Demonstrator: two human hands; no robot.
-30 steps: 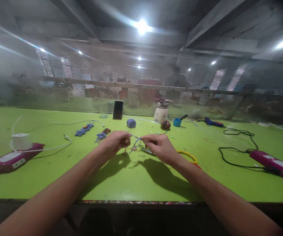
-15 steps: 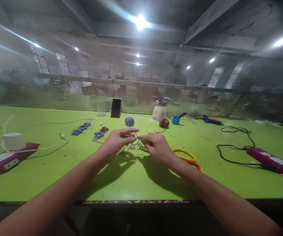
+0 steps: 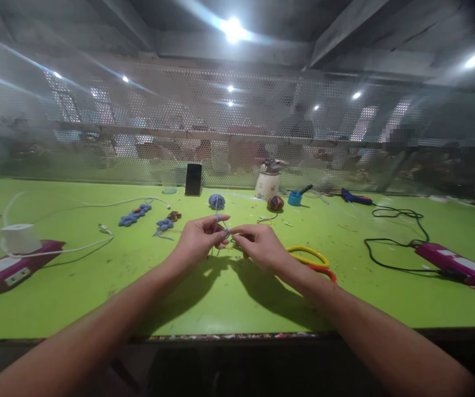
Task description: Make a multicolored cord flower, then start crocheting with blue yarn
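Purple-blue yarn (image 3: 217,212) runs up from its ball (image 3: 216,202) and wraps around the fingers of my left hand (image 3: 198,238), which pinches a small worked piece of it. Close beside it, the fingertips of my right hand (image 3: 260,242) are closed on a thin crochet hook, mostly hidden by the fingers, at the yarn loop. Both hands are just above the green table. To their left lie a crocheted blue flower strip (image 3: 135,215) and a smaller blue flower piece (image 3: 165,225) with a dark orange part. Scissors with yellow and red handles (image 3: 309,256) lie partly under my right forearm.
A multicoloured yarn ball (image 3: 275,203), a blue pot (image 3: 294,198), a pale jug (image 3: 267,182) and a propped phone (image 3: 193,180) stand toward the back. Purple power strips (image 3: 456,263) with cables lie at both sides. A glue gun (image 3: 355,197) rests at the back right.
My hands have drawn slightly closer together, and the loop between them looks smaller. The right fingers have shifted a little to the left. The view has tilted slightly.
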